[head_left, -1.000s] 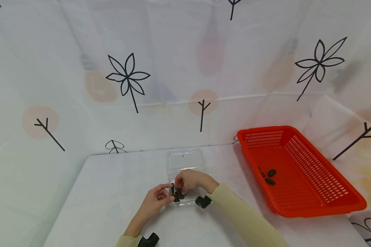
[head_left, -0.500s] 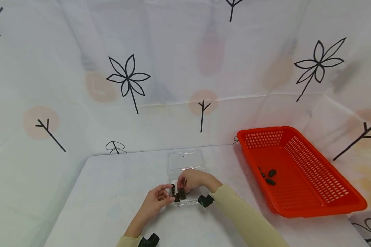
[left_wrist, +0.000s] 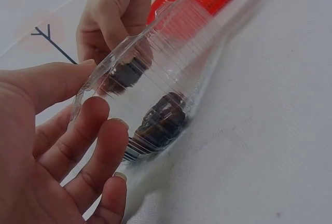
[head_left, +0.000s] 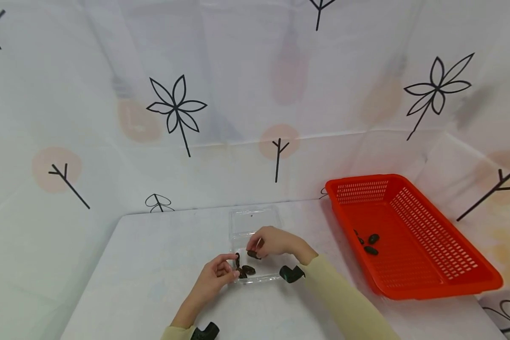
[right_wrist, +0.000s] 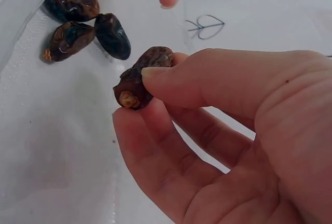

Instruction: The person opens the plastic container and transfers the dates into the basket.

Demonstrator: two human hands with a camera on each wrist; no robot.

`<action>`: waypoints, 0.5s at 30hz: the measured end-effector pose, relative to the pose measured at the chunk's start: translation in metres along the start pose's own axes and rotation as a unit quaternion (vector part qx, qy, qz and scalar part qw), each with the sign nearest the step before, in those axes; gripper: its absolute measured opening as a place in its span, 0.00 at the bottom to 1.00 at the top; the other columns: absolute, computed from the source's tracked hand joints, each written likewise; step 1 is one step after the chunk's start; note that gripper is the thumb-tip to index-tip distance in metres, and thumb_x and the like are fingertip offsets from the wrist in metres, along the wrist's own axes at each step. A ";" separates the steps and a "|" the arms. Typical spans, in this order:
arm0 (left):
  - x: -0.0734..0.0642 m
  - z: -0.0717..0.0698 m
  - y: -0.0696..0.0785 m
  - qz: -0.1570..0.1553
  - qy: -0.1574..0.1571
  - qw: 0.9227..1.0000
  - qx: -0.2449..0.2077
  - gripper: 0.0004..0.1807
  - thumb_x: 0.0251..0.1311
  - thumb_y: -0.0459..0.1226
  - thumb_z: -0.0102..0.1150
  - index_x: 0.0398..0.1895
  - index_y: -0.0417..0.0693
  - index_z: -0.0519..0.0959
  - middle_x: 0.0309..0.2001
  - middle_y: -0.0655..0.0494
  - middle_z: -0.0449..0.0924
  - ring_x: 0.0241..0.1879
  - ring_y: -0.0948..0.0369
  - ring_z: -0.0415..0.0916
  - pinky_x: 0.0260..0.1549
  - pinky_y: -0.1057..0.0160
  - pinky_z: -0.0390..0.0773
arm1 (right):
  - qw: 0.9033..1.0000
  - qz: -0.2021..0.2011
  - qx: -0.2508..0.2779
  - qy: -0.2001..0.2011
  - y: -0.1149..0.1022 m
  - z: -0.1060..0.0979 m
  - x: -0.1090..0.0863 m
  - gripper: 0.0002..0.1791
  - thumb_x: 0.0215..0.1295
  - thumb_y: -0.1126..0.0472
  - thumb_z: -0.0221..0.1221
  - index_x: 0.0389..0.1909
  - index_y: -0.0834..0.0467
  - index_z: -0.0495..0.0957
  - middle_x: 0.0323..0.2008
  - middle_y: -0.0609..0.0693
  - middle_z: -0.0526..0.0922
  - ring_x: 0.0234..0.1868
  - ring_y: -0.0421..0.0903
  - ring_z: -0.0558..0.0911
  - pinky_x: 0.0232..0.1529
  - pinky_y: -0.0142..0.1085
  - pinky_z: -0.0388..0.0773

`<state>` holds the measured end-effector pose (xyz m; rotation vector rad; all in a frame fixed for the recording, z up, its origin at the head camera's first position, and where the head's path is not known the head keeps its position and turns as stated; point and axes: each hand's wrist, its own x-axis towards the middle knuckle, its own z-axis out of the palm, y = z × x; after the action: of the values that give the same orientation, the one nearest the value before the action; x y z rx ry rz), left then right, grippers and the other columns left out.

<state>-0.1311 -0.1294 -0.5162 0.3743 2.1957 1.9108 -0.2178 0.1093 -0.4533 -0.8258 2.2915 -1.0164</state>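
In the right wrist view, my right hand [right_wrist: 207, 125] pinches a dark, wrinkled date [right_wrist: 139, 81] between thumb and fingers, the pale stem cap showing at one end. In the head view that hand is over the clear plastic clamshell box [head_left: 267, 268], whose lid [head_left: 255, 221] lies folded back. My left hand [head_left: 214, 274] grips the left side of the box, with the thumb at the rim and the fingers against the outer wall in the left wrist view. Several dates [right_wrist: 112, 36] lie in the box near the left hand.
A red perforated plastic basket [head_left: 444, 292] stands on the right of the table, with several dates [head_left: 371, 250] near its left wall. White cloth [head_left: 153, 274] covers the table, and a patterned white sheet [head_left: 233, 94] hangs behind it.
My right hand has risen up and to the right out of the cluster, lifting one date away from the others. The left hand keeps its place at the box.
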 end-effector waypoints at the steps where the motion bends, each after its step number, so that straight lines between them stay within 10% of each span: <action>1: 0.000 0.000 0.000 0.001 0.000 1.000 0.000 0.25 0.60 0.29 0.66 0.61 0.34 0.73 0.28 0.56 0.74 0.24 0.67 0.71 0.28 0.70 0.73 | 1.000 0.002 0.005 0.005 0.000 -0.001 -0.002 0.16 0.55 0.75 0.63 0.42 0.55 0.85 0.36 0.44 0.83 0.37 0.41 0.81 0.37 0.35 0.79; 15: 0.001 -0.005 -0.009 -0.012 -0.013 0.999 -0.051 0.27 0.62 0.30 0.65 0.62 0.31 0.70 0.30 0.56 0.75 0.29 0.66 0.76 0.33 0.67 0.76 | 0.996 0.009 0.024 0.086 0.016 -0.014 -0.033 0.15 0.61 0.71 0.62 0.46 0.54 0.85 0.41 0.44 0.83 0.44 0.44 0.80 0.46 0.41 0.79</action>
<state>-0.1345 -0.1346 -0.5241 0.3532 2.0668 1.9847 -0.2091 0.1477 -0.4509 -0.7220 2.4014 -1.1716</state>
